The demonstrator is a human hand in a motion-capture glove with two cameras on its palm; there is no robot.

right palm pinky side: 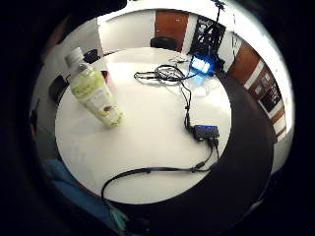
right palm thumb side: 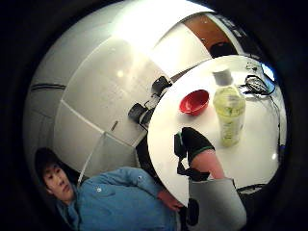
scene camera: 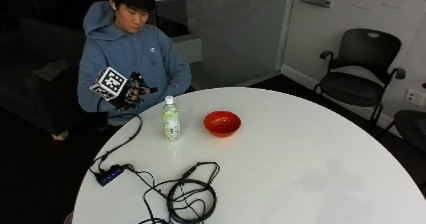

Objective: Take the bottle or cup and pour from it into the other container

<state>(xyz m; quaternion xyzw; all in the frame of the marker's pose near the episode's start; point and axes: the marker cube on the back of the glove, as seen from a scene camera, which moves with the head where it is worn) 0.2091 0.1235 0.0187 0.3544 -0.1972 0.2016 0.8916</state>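
Person sits at a round white table [scene camera: 299, 149], gloved right hand [scene camera: 130, 91] raised in the air beside the table edge, off to the side of the bottle [scene camera: 171, 119] and not touching it. Fingers look relaxed and spread, nothing in them; the thumb-side palm view shows one gloved finger [right palm thumb side: 195, 144] sticking out with only table behind it. Bottle stands upright on the table near the person's edge: clear plastic, white cap, pale green label, yellowish liquid inside. Red bowl [scene camera: 221, 123] sits just beside it, further in from the hand, apart from the bottle, upright and looks empty from the outside view. Both palm views have the bottle in sight, well clear of the palm. Bare hand is down at the person's lap, mostly hidden. Also on the table: a small black hub [scene camera: 110, 175] with blue lights near the edge and a coil of black cable [scene camera: 190, 196].
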